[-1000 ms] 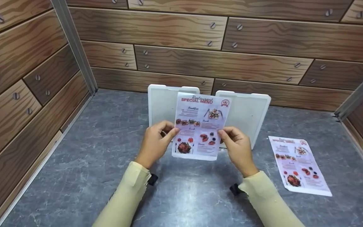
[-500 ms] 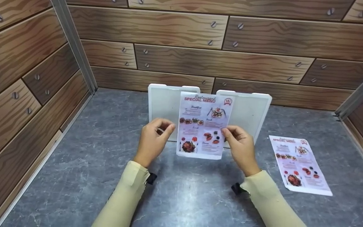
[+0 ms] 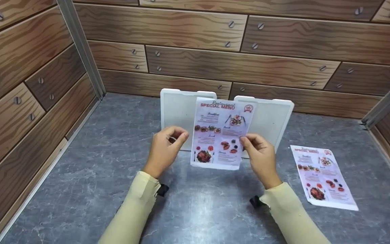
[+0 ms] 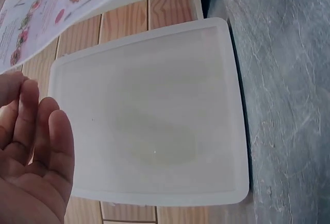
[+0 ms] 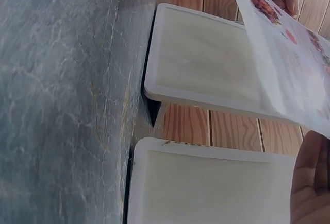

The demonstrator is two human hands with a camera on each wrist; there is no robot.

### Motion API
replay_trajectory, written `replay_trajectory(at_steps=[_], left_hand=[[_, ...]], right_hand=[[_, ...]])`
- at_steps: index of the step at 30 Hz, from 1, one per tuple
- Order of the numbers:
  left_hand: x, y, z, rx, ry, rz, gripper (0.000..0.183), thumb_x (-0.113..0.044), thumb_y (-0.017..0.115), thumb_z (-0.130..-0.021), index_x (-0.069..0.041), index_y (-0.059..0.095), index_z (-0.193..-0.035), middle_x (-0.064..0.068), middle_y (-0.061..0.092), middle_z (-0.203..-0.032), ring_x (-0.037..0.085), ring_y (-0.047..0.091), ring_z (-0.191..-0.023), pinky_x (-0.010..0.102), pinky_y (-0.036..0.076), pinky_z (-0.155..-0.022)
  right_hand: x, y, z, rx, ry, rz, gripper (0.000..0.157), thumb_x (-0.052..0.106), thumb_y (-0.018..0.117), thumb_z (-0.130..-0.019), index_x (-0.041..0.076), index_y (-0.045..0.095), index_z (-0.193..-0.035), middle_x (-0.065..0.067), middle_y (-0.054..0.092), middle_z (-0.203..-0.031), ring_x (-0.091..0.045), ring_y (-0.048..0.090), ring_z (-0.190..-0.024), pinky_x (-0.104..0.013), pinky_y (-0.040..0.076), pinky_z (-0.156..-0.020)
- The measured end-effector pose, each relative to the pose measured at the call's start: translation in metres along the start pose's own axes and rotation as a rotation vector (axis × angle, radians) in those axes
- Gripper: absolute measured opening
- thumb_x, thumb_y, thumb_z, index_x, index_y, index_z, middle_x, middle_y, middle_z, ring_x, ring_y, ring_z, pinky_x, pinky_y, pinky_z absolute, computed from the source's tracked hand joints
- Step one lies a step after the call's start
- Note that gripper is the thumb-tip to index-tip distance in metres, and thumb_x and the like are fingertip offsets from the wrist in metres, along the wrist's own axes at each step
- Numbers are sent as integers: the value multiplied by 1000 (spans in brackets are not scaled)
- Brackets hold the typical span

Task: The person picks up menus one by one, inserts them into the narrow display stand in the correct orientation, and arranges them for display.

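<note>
A printed restaurant menu sheet (image 3: 222, 134) is held upright in the air by its right edge. My right hand (image 3: 261, 157) pinches that edge between thumb and fingers. Just left of the sheet, my left hand (image 3: 164, 149) is apart from it, its fingers loosely bent and holding nothing; in the left wrist view, the left hand (image 4: 38, 152) shows the palm side. Behind the sheet stand two white framed panels, a left panel (image 3: 178, 115) and a right panel (image 3: 273, 118), each partly covered by the menu or a hand.
A second menu sheet (image 3: 323, 178) lies flat at the right on the grey marbled table (image 3: 90, 189). A wood-patterned wall (image 3: 195, 61) closes the back, with similar walls at both sides. A metal post (image 3: 83, 51) stands in the back left corner.
My left hand has let go of the menu's left edge, and a gap has opened between them. The menu has shifted slightly right in my right hand.
</note>
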State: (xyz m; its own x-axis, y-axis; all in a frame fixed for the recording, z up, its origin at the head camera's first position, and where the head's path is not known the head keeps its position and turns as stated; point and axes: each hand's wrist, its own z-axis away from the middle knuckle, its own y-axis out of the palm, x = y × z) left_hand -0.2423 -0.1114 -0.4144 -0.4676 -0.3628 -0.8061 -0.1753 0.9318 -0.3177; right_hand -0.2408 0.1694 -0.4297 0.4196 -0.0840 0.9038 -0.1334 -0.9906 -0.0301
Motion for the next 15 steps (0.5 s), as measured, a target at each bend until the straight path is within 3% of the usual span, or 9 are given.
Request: replay_trajectory(at_steps=[3,7,11,15], left_hand=[[5,-3,-2,-28,10,-5,10,-14,71,-98,-6,73,-104,2,69,-94,15,65,-84,32,57,-76],[13,-10,-6,-71,-12,-14,32,-12,70,-98,-1,62,-128,14,63,-114,29,61,-105,41,53,-92],[26,-18,-8,-73,-127,-15,58,-13,69,-98,-4,44,-150,19,52,-134,34,52,-124,46,46,-105],[42,-27,-10,-46,-229,41,72,-15,66,-101,-9,28,-161,22,41,-149,34,43,-139,49,38,-115]], right_hand=[[-2,0,-1,-3,6,-3,14,-2,64,-100,-16,67,-102,0,72,-85,-10,65,-74,-23,56,-71],[-3,-2,-2,-17,8,-28,15,-3,63,-100,-17,66,-104,-1,72,-88,-10,67,-78,-23,57,-73],[-5,-3,-1,-15,12,-35,17,-4,61,-101,-19,64,-107,-1,73,-92,-10,68,-82,-23,58,-76],[-8,-1,-1,1,8,-18,17,-3,60,-101,-19,63,-108,0,72,-91,-9,68,-81,-23,58,-75]])
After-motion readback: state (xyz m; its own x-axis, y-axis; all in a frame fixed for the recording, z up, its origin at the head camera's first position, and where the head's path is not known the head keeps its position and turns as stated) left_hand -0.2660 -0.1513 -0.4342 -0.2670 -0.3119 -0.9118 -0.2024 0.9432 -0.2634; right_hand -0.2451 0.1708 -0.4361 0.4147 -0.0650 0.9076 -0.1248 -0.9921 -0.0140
